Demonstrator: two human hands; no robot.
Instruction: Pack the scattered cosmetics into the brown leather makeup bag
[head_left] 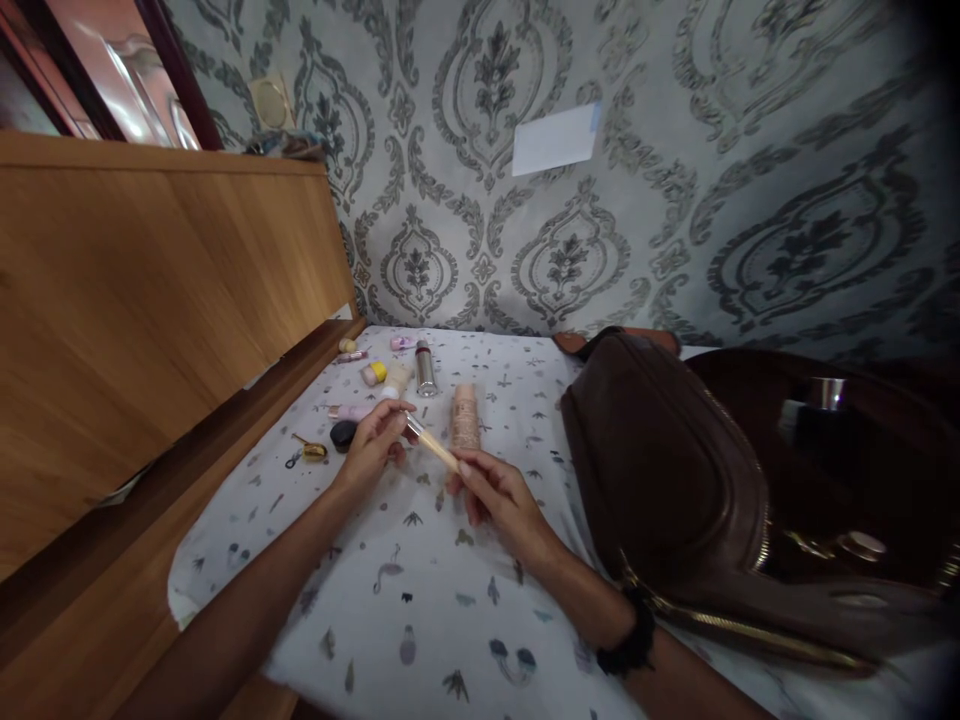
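Observation:
A slim brush (437,449) with a pale wooden handle and a silvery collar is held between both hands above the patterned white cloth (420,590). My left hand (375,443) pinches its upper left end, where the tip is covered by the fingers. The lower right end of the handle is gripped by my right hand (499,492). Just behind the brush lies a pinkish-beige bottle (465,418). A round black container (343,435) sits beside my left hand, next to a small gold item (313,452).
A silver cylinder (425,370), a yellow-and-pink item (373,374) and a pale pink tube (352,411) lie farther back. On the right stands an open brown bag (667,460) with things inside. A wooden panel (165,300) borders the left; a patterned wall rises behind.

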